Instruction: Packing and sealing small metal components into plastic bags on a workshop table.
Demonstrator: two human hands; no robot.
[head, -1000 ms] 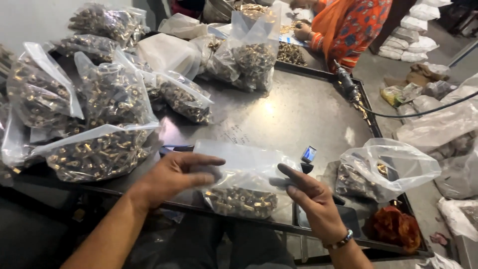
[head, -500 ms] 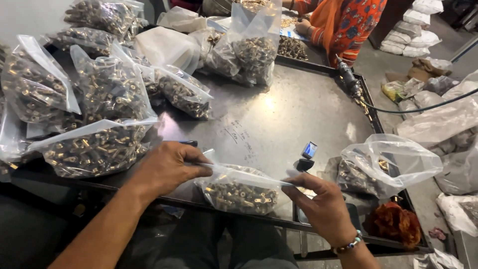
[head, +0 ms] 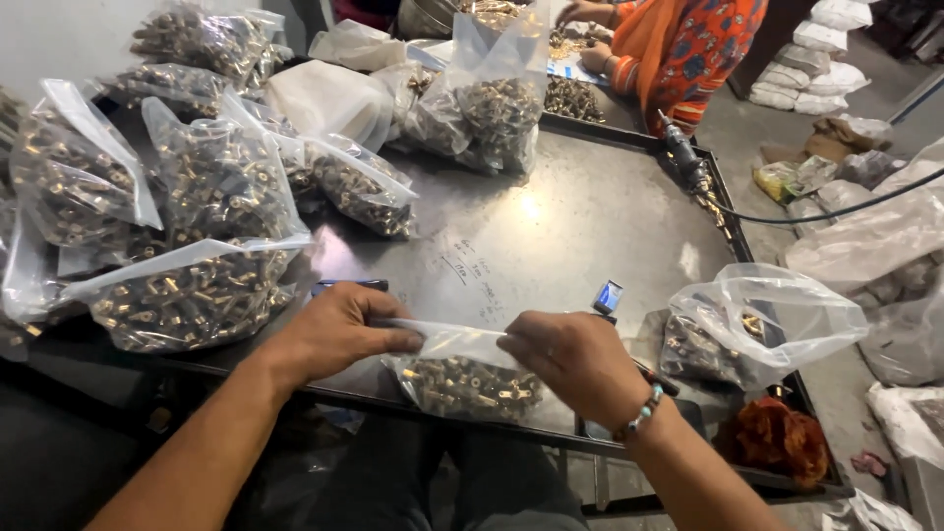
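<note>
A small clear plastic bag (head: 462, 379) filled with little brass metal parts lies at the near edge of the grey metal table (head: 551, 226). My left hand (head: 339, 329) pinches the left end of the bag's folded top. My right hand (head: 575, 364), with a beaded bracelet at the wrist, pinches the right end. The folded top is stretched flat between both hands.
Several filled bags of brass parts (head: 197, 226) crowd the table's left and back. An open bag (head: 757, 324) sits at the right, a small blue lighter (head: 608, 296) beside it. An air tool with hose (head: 688, 167) lies at the right edge. Another person in orange (head: 678, 49) works at the far end.
The bag's open top has been folded down and pulled flat. Both hands have drawn closer to the near edge and now pinch its ends.
</note>
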